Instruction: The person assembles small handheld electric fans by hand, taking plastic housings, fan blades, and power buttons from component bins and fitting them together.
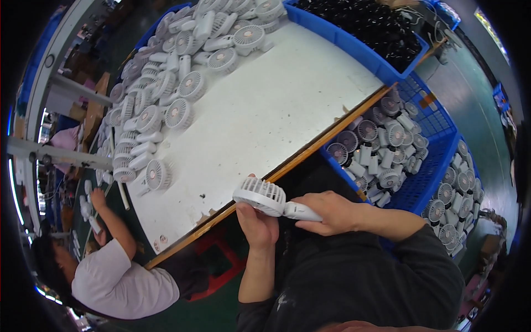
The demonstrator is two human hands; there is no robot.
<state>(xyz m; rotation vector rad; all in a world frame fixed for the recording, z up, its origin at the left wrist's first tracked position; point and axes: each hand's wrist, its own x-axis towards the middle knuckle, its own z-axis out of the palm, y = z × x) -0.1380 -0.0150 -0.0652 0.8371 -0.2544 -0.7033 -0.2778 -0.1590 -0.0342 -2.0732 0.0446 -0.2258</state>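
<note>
I hold one small white handheld fan (266, 197) in front of me, just below the table's wooden edge. My left hand (258, 226) cups the round grille head from underneath. My right hand (331, 212) is closed around the fan's white handle. Both hands grip the same fan. Its grille faces up and away from me.
A white table (265, 110) carries a heap of several white fans (166, 94) along its far left side. Blue crates of fans (387, 149) stand at my right; another blue crate (365, 27) holds dark parts. A person in a white shirt (119, 282) works at lower left.
</note>
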